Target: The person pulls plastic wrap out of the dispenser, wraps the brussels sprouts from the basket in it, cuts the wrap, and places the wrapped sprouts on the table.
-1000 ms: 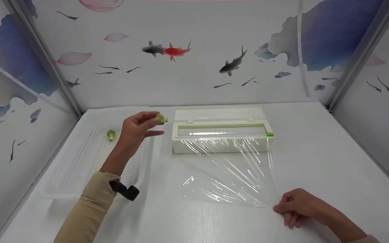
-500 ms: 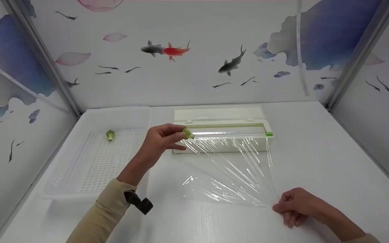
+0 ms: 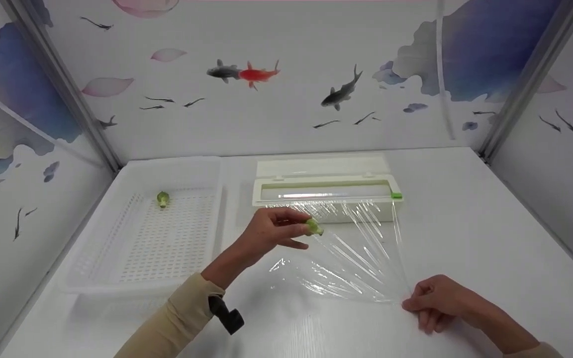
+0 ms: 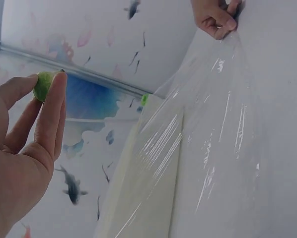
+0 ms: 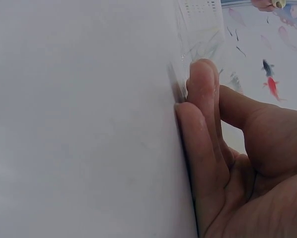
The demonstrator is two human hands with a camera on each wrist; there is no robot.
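Observation:
My left hand [image 3: 274, 229] pinches a small green vegetable piece with a pale stub [image 3: 315, 227] between thumb and fingertips, above the cling film [image 3: 351, 263]. In the left wrist view the vegetable piece [image 4: 43, 87] looks rounded and smooth. The clear film stretches from a cream dispenser box [image 3: 258, 196] toward me, wrinkled and shiny. At its near right corner, my right hand [image 3: 438, 303] pinches the film close to the tabletop. The dispenser's lid [image 3: 321, 166] is tipped back, and a green slider [image 3: 396, 195] sits at its right end.
To the left stands a white perforated basket [image 3: 80, 278] with another green vegetable piece [image 3: 162, 199] in it. White panels with painted fish [image 3: 259, 74] enclose the white table [image 3: 485, 223] at the back and both sides.
My left hand has carried the vegetable piece from beside the basket rightward and toward me, past the dispenser's left end, to over the film. The right hand stays at the film's corner.

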